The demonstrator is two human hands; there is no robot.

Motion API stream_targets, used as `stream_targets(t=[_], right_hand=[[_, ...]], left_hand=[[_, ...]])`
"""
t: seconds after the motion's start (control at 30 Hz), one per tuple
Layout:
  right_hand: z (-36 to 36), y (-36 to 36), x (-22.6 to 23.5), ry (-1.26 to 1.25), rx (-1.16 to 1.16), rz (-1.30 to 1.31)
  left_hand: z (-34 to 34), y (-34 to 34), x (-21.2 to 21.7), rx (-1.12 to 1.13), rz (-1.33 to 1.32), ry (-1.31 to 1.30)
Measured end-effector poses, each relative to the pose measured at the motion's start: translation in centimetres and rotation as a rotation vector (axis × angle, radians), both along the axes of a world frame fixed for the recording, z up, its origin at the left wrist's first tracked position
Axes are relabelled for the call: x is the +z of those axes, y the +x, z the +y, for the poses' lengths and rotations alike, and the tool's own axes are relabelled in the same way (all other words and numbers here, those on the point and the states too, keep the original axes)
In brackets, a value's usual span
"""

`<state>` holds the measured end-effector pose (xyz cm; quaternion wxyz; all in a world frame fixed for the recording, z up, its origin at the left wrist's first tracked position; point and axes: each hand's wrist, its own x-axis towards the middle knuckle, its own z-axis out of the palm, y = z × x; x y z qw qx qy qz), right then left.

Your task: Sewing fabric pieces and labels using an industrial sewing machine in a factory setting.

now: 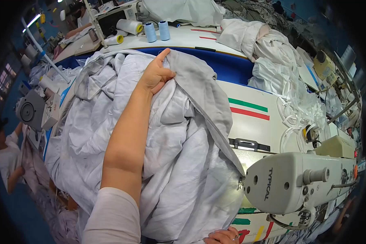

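Observation:
A large heap of white and pale grey fabric [166, 142] spreads over the sewing table. My left arm reaches far across it, and my left hand [158, 73] is closed on the fabric's grey folded edge, forefinger stretched out along it. From there the grey edge runs slantwise down to the needle area of the sewing machine [284, 183] on the right, where the cloth lies by the presser foot. At the bottom, only part of my right hand [223, 236] shows, its bent fingers closed at the fabric's near edge; the rest is cut off.
Blue thread cones [163, 30] and a white thread cone [129, 26] stand on the far table. Beige cloth [260, 38] is piled at the far right, above loose white strips [293, 118]. A metal pole [49, 59] rises at left, near another person [10, 154] handling cloth.

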<state>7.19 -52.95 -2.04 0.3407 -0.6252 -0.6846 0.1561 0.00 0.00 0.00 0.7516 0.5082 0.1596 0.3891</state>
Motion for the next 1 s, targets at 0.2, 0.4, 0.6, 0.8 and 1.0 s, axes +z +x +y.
stream_targets(t=[0.2,0.4,0.6,0.8,1.0], right_hand=[[0.4,0.1,0.0,0.049,-0.021,-0.009],[0.2,0.3,0.3,0.018,0.007,0.014],[-1.3,-0.4,-0.5,-0.012,0.045,-0.009],[-1.9,-0.4,0.4,-0.01,0.006,-0.095],[-5.4,-1.3,2.3,0.124,-0.096,-0.043]], left_hand=[[0.1,0.4,0.1,-0.019,-0.021,0.041],[-0.5,0.2,0.7,0.105,0.019,0.014],[-11.3,-7.9,5.0,0.518,0.559,0.396],[-34.5,-19.3,3.6,0.162,0.746,0.666],[-49.1,-24.6,-3.7,0.082,0.948,0.664]])
